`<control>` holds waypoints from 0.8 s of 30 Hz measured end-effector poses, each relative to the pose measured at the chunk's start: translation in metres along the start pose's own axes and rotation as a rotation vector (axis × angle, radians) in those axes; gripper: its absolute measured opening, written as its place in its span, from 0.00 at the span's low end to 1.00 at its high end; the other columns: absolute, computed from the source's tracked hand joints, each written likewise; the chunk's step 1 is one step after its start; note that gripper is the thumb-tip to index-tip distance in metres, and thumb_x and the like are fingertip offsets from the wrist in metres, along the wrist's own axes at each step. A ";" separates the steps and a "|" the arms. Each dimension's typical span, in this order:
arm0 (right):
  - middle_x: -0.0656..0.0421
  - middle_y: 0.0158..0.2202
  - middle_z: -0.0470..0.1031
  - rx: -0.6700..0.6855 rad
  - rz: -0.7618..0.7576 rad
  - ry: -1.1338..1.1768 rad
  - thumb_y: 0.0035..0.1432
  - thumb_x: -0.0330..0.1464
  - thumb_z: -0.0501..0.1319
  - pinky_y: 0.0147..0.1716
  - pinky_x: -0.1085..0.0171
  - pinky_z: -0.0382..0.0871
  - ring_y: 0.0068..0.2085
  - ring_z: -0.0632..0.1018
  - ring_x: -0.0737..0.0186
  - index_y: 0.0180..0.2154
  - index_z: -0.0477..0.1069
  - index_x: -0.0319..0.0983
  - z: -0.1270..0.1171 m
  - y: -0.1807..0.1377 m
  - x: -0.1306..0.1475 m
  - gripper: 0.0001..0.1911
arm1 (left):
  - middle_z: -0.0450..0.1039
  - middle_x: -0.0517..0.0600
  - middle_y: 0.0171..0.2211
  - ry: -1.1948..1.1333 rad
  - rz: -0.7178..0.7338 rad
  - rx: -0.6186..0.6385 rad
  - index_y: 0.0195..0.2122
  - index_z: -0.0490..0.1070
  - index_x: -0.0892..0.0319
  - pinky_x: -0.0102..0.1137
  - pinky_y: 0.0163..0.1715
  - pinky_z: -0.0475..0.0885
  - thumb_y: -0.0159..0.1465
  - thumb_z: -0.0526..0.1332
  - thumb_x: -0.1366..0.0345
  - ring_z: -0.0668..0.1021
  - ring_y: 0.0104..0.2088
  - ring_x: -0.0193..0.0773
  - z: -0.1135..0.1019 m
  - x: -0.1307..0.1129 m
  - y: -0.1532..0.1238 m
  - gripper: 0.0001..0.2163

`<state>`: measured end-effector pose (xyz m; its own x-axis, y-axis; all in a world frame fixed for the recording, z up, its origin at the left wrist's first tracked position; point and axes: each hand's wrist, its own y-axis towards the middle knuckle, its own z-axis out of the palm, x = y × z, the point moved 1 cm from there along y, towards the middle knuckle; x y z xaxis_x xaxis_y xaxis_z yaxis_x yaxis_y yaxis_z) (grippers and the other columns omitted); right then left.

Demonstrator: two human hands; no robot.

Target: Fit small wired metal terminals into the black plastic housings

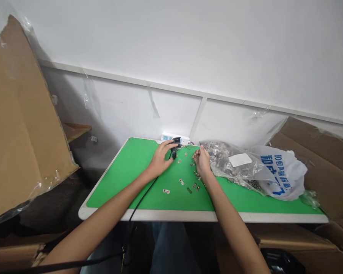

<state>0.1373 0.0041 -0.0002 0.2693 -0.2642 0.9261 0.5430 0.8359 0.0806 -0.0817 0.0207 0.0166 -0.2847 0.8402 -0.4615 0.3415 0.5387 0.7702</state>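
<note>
My left hand (161, 158) is closed round a small black tool (175, 148) with a black cable (140, 201) trailing back over the table's front edge. My right hand (201, 160) rests on the green mat (122, 179) with its fingers curled, next to a clear bag of small metal parts (231, 161); what it pinches, if anything, is too small to make out. Several small metal pieces (188, 186) lie scattered on the mat between and in front of both hands.
A white plastic bag with blue print (282, 171) lies on the mat's right side. A white power strip (171, 137) sits at the back edge by the wall. Large cardboard sheets stand at the left (17, 121) and right (326, 160).
</note>
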 end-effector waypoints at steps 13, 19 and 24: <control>0.51 0.53 0.78 0.338 -0.881 -0.745 0.69 0.43 0.60 0.64 0.43 0.63 0.58 0.74 0.48 0.51 0.78 0.46 0.018 -0.035 0.008 0.15 | 0.77 0.59 0.58 -0.386 -0.226 -0.087 0.57 0.71 0.57 0.44 0.57 0.80 0.60 0.74 0.55 0.82 0.56 0.47 0.012 0.003 -0.004 0.26; 0.52 0.49 0.79 0.350 -0.895 -0.744 0.68 0.43 0.61 0.62 0.43 0.63 0.56 0.75 0.48 0.42 0.78 0.44 0.017 -0.031 0.006 0.12 | 0.76 0.60 0.59 -0.397 -0.220 -0.068 0.57 0.71 0.58 0.44 0.58 0.80 0.61 0.73 0.55 0.81 0.59 0.49 0.009 0.001 -0.003 0.26; 0.52 0.50 0.79 0.358 -0.860 -0.747 0.67 0.44 0.62 0.62 0.43 0.61 0.57 0.74 0.47 0.39 0.77 0.45 0.015 -0.027 0.007 0.11 | 0.73 0.60 0.63 -0.501 -0.234 -0.031 0.56 0.70 0.56 0.44 0.60 0.78 0.61 0.73 0.58 0.79 0.62 0.49 0.012 0.002 -0.003 0.24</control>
<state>0.1122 -0.0133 0.0096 -0.6674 -0.5569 0.4943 0.0343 0.6401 0.7675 -0.0725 0.0212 0.0082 0.1142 0.6286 -0.7693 0.2912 0.7192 0.6309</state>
